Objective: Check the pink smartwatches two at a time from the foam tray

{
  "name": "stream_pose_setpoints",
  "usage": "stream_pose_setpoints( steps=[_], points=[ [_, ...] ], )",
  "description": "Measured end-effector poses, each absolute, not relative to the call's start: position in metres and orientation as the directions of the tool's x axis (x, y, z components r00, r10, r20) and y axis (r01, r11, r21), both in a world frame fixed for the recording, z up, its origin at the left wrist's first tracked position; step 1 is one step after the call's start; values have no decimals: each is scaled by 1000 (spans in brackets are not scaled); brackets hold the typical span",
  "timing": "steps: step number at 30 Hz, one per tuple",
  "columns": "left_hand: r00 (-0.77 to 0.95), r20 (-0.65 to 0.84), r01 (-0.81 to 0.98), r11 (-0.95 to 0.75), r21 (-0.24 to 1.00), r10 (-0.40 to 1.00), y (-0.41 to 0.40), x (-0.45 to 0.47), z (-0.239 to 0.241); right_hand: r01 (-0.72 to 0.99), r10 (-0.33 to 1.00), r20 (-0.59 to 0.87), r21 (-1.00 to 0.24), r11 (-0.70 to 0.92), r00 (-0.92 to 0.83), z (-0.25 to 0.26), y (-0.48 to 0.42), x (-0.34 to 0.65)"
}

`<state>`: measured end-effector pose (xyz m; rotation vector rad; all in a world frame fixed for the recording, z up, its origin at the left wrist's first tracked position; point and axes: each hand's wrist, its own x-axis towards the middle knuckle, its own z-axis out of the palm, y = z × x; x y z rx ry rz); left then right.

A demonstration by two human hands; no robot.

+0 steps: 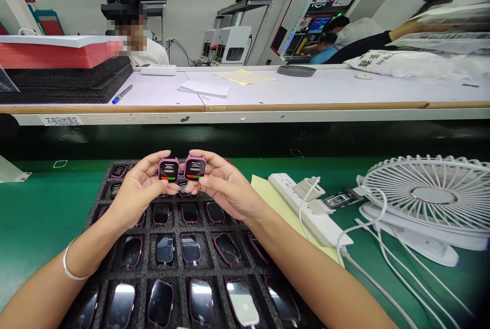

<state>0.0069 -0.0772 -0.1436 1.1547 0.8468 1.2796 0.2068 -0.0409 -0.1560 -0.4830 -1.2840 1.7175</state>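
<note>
Hands: my left hand (140,186) pinches one purple square smartwatch body (169,170) | right hand (222,183) pinches its lit twin (195,167) | screens tilted toward me, readable | above black foam tray (100,201) of dark watches.

Electronics factory line: foam tray (100,201) of devices, long workbench (306,95).

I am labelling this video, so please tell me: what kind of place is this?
Probably an electronics assembly or inspection line: both hands hold purple watch bodies above a foam tray of them, with long workbenches and machines behind.
</note>
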Motion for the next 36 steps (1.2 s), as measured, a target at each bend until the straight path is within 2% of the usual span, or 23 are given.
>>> stream_pose_setpoints(
  steps=[36],
  points=[
    [112,166,-210,-140,968,980,-76,11,-146,-397,838,208,-918,-10,-504,-157,-42,205]
  ],
)
